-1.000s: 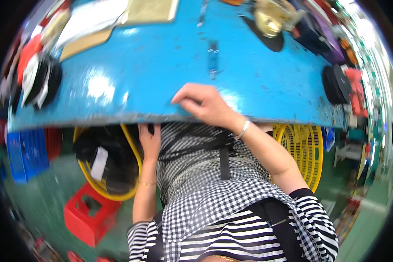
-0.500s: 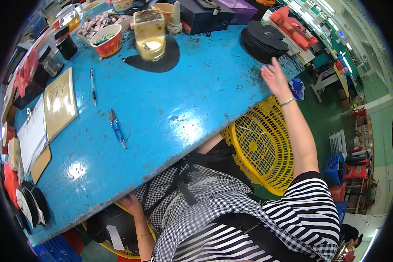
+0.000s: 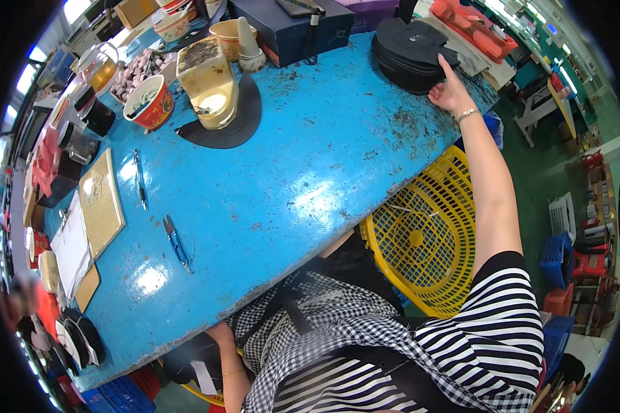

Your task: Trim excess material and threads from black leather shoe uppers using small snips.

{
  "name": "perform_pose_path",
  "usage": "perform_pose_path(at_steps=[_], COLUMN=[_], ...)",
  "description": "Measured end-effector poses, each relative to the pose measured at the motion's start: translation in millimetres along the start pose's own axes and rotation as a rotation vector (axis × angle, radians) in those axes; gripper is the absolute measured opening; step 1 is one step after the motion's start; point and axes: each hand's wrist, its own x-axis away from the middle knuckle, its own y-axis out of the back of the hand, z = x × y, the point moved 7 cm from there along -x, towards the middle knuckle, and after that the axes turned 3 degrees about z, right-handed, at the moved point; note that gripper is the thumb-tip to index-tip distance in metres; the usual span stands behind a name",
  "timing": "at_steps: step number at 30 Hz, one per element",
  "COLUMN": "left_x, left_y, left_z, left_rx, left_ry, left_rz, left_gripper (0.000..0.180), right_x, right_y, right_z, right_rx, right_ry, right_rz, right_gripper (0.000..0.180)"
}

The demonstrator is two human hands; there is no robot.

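My right hand [image 3: 450, 93] is at the far right of the table, against the near right side of a stack of black, curved, flat pieces [image 3: 410, 58]. Its fingers are apart, one pointing up along the stack's edge and others curled low beside it. No piece is lifted from the stack. My left hand [image 3: 220, 333] is down at the table's front edge, close to black pieces with a white paper slip [image 3: 202, 377] in a yellow basket below. The table edge hides its fingers.
On the blue table [image 3: 269, 186] lie blue thread snips [image 3: 176, 244], a pen [image 3: 140, 180] and a clipboard [image 3: 72, 242]. A cream pot [image 3: 210, 82] stands on a black curved piece [image 3: 244, 117]. Below the edge at right is a yellow basket [image 3: 420, 237].
My right hand has come up to the stack, from just short of it. The view has shifted slightly. My left hand stays by the table's front edge.
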Motion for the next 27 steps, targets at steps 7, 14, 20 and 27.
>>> perform_pose_path(at_steps=[7, 14, 20, 27], left_x=[-0.4, 1.0, 2.2, -0.8], left_y=[1.6, 2.2, -8.1, -5.6], left_z=[7.1, -3.5, -12.9, 59.4], left_rx=[-0.309, -0.501, -0.816, 0.078], left_ry=[-0.097, -0.137, -0.107, -0.206], left_rz=[0.053, 0.104, 0.264, 0.102], left_gripper=[0.033, 0.033, 0.037, 0.037], right_x=[-2.7, -37.4, -3.1, 2.8], right_y=[-26.7, -56.4, -100.8, -113.2], right_z=[25.6, 28.9, 37.2, 20.8], right_rx=[0.011, -0.124, -0.146, -0.148], right_ry=[0.219, 0.241, 0.297, 0.318], right_rz=[0.092, 0.054, 0.240, 0.214], right_gripper=[0.086, 0.093, 0.078, 0.067])
